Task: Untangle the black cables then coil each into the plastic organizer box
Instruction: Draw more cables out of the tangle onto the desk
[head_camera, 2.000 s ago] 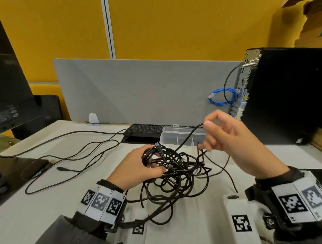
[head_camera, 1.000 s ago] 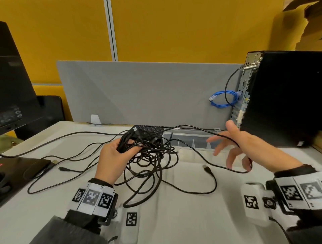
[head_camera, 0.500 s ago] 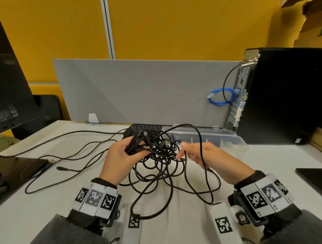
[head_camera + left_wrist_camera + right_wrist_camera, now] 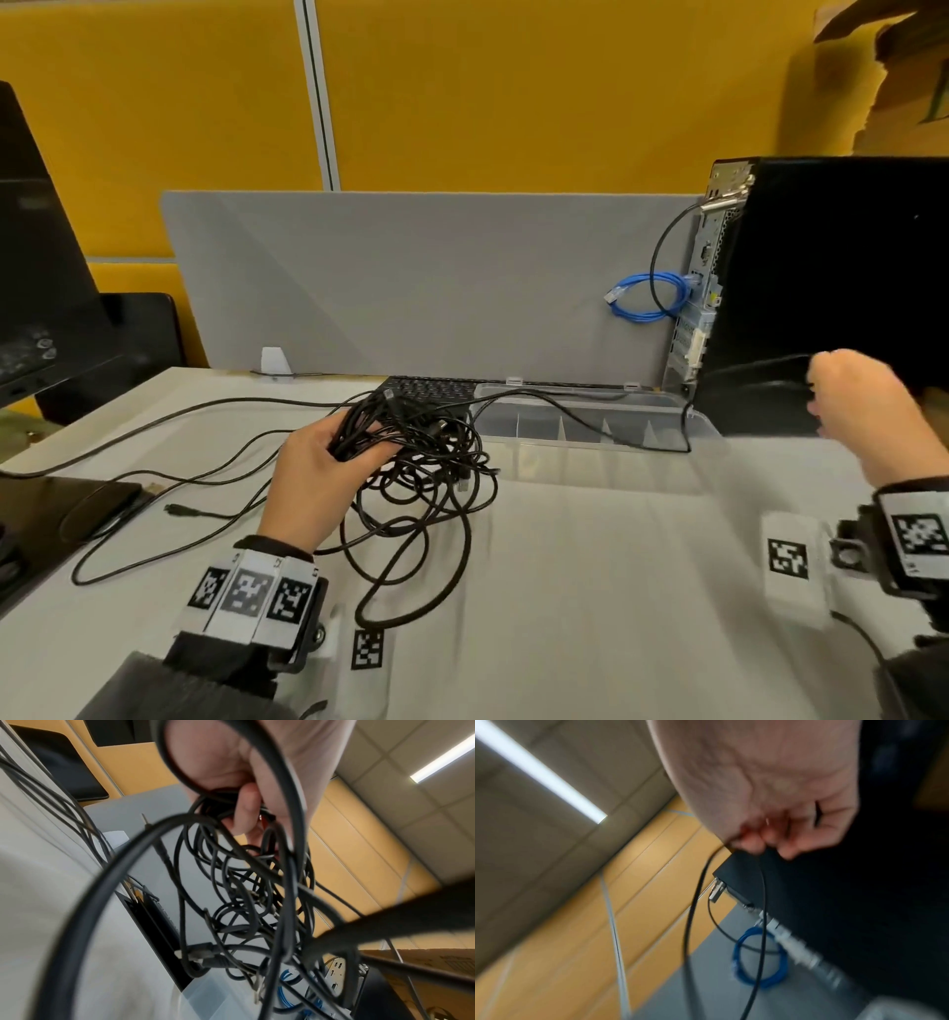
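A tangle of black cables (image 4: 421, 462) lies on the white desk, its upper part bunched in my left hand (image 4: 328, 462), whose fingers curl round the strands (image 4: 246, 862). One black cable (image 4: 565, 406) runs out of the tangle, across the clear plastic organizer box (image 4: 590, 426), and up to my right hand (image 4: 847, 395). That hand is raised at the right in front of the computer tower and pinches the cable (image 4: 695, 902) between curled fingers. The box lies open behind the tangle, with dividers inside.
A black computer tower (image 4: 832, 288) stands at the right with a blue cable coil (image 4: 649, 298) at its back. A keyboard (image 4: 431, 388) sits against the grey divider panel (image 4: 411, 282). Other thin black cables (image 4: 154, 488) trail across the desk's left side near a monitor (image 4: 36, 257).
My right hand has swung from beside the tangle out to the right and upward, drawing one cable across the organizer box. The left hand keeps its hold on the bundle.
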The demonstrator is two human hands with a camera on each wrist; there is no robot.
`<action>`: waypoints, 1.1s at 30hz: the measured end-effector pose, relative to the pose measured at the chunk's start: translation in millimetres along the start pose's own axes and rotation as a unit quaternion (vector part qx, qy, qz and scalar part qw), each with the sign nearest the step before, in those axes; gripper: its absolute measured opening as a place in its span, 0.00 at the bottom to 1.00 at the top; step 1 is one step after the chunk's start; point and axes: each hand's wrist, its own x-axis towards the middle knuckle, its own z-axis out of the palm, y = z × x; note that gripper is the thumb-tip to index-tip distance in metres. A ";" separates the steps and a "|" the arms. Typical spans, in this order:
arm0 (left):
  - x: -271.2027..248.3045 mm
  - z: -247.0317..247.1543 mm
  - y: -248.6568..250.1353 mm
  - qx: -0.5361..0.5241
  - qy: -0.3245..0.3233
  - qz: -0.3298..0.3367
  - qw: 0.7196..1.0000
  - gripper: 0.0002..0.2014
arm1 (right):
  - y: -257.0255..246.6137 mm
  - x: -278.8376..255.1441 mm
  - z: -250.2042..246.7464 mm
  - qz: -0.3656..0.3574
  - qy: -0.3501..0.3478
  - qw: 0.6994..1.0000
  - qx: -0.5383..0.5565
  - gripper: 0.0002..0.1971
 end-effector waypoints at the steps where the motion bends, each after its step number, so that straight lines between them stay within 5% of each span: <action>1: -0.2 -0.1 0.5 0.003 0.001 0.002 1.000 0.10 | 8.1 4.0 4.4 -0.043 0.022 0.999 -0.019 0.11; 3: -0.9 0.6 2.7 0.007 -0.004 0.008 1.000 0.11 | 8.8 -7.9 17.6 -0.080 0.126 0.957 -0.250 0.12; 5: -2.5 2.2 6.2 -0.004 -0.011 0.017 1.000 0.13 | -3.9 -25.3 30.7 -0.193 0.202 0.906 -0.319 0.17; 7: -4.3 4.2 10.2 -0.018 -0.017 0.034 0.999 0.14 | -22.2 -44.0 49.8 -0.313 0.167 0.882 -0.311 0.20; 9: -6.5 6.4 14.7 -0.035 -0.028 0.049 0.998 0.16 | -38.3 -62.5 70.0 -0.400 0.033 0.879 -0.258 0.22; 12: -9.3 9.0 18.3 -0.069 -0.048 0.061 0.995 0.17 | -39.2 -81.7 100.1 -0.414 -0.153 0.869 -0.225 0.24; 15: -11.9 11.7 22.7 -0.067 -0.080 0.068 0.992 0.16 | -38.0 -84.0 100.0 -0.415 -0.215 0.857 -0.217 0.12; 18: -12.1 13.0 22.6 -0.056 -0.095 0.048 0.993 0.16 | -43.6 -77.0 83.3 -0.403 -0.173 0.885 -0.154 0.12; 20: -11.4 12.3 21.1 -0.059 -0.089 0.030 0.994 0.14 | -42.8 -64.6 62.9 -0.388 -0.033 0.920 -0.052 0.11; 23: -9.7 10.5 20.1 -0.049 -0.088 0.013 0.995 0.11 | -34.3 -49.5 24.3 -0.358 0.134 0.923 -0.042 0.13; 25: -9.2 11.5 19.4 -0.051 -0.099 -0.011 0.994 0.09 | -26.7 -41.5 11.1 -0.304 0.094 0.931 -0.177 0.15; 28: -10.5 15.7 17.8 -0.068 -0.125 -0.058 0.988 0.07 | -28.7 -47.4 18.7 -0.289 0.035 0.900 -0.324 0.24; 30: -12.6 18.2 18.7 -0.087 -0.150 -0.081 0.981 0.07 | -42.4 -63.8 33.7 -0.355 0.005 0.894 -0.273 0.30; 33: -16.4 21.9 22.4 -0.130 -0.195 -0.106 0.966 0.09 | -59.6 -96.1 63.2 -0.397 -0.128 0.883 -0.214 0.28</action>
